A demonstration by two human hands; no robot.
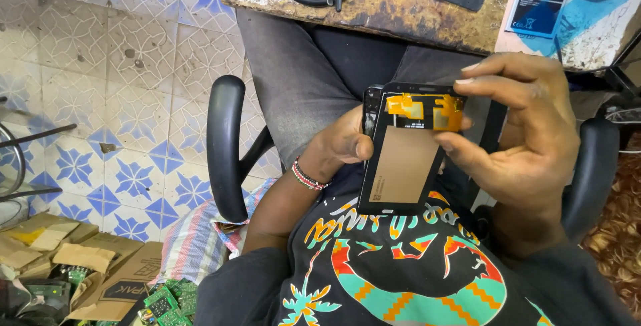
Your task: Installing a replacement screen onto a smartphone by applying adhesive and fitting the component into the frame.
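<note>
- A phone screen assembly (406, 155) sits right of the frame's centre, back side facing up, tilted slightly, top end toward the upper right.
- Black frame, with a tan-brown panel over most of its back.
- Orange-gold flex foil covers the top end.
- Both hands grip its edges.

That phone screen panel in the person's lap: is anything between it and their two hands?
Nothing visible. The left hand grips the phone screen panel directly along its left edge, and the right hand pinches its upper right side near the orange flex strip. Both touch it bare.
</note>
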